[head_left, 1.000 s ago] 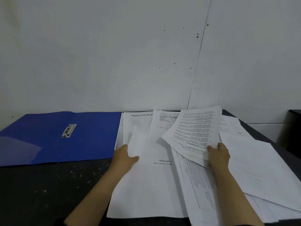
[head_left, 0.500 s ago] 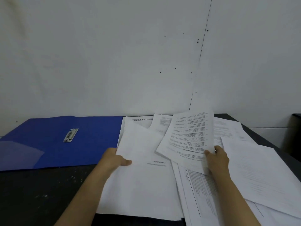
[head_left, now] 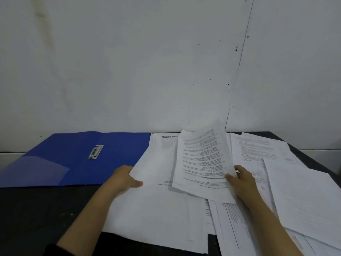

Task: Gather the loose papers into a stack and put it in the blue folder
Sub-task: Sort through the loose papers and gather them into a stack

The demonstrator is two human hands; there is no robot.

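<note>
The small sheaf of white printed sheets (head_left: 203, 163) that my right hand (head_left: 241, 182) pinches at its near right corner now stands steeper than a second ago and has swung leftward, so its lower edge overlaps the large, mostly blank white sheet (head_left: 156, 204) that my left hand (head_left: 123, 179) grips at the left edge, thumb on top. That big sheet has also lifted and slid a little toward the middle. I judge the two bundles are about to meet, which would make the first real core of the stack.

Around them the rest of the loose white papers are still scattered: a titled page (head_left: 166, 138) lies flat at the back against the wall, several printed pages (head_left: 258, 150) fan out to the right, and more sheets (head_left: 304, 204) lie overlapped toward the near right edge of the dark tabletop (head_left: 36, 209). None of these is gathered yet.

The open blue plastic folder (head_left: 64, 157) lies flat on the left, just beside the papers, its metal clip (head_left: 96, 152) bare and nothing inside. So the filing step is some way off, and I expect the thin sheets to slip if I square them carelessly.
</note>
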